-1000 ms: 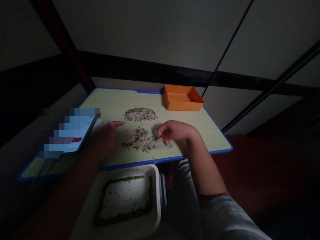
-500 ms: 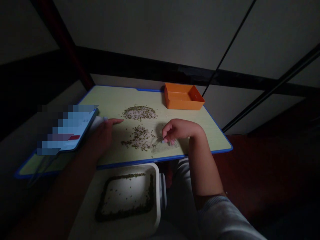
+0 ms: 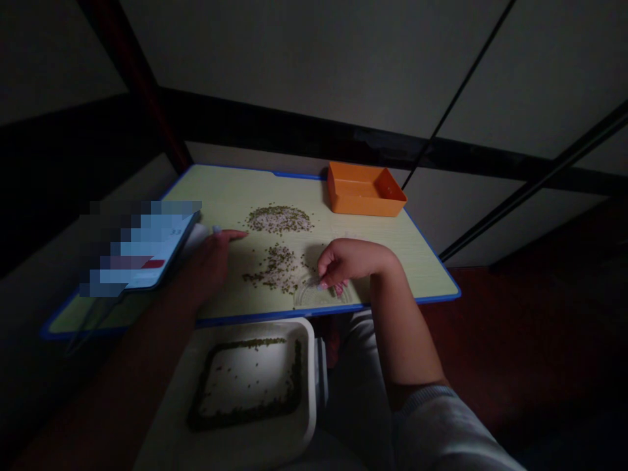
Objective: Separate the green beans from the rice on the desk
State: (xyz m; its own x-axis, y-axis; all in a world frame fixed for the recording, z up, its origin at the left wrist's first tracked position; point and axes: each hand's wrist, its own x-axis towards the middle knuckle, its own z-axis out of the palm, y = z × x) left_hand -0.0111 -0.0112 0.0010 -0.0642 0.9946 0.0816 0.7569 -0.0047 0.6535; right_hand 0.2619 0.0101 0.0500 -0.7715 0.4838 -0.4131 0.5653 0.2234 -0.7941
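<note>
My right hand (image 3: 338, 265) is bent down with its fingertips pinched together on a clear half-round protractor (image 3: 314, 297) near the table's front edge. Just left of it lies a loose, scattered pile of small green beans and pale grains (image 3: 277, 269). Farther back is a second, wider pile of the same mix (image 3: 279, 219). My left hand (image 3: 216, 252) rests at the table's left side, its index finger stretched out toward the left edge of the back pile. It holds nothing that I can see; its other fingers are partly hidden in shadow.
An orange open box (image 3: 366, 207) stands at the table's back right. A lit tablet or phone (image 3: 152, 252) leans at the left. Below the front edge sits a white basin (image 3: 308, 392) with green beans along its inner edges. The pale table (image 3: 417, 261) has a blue rim.
My right hand and the protractor have shifted slightly toward the table's front edge. My left hand stays about where it was. The whole view has moved a little.
</note>
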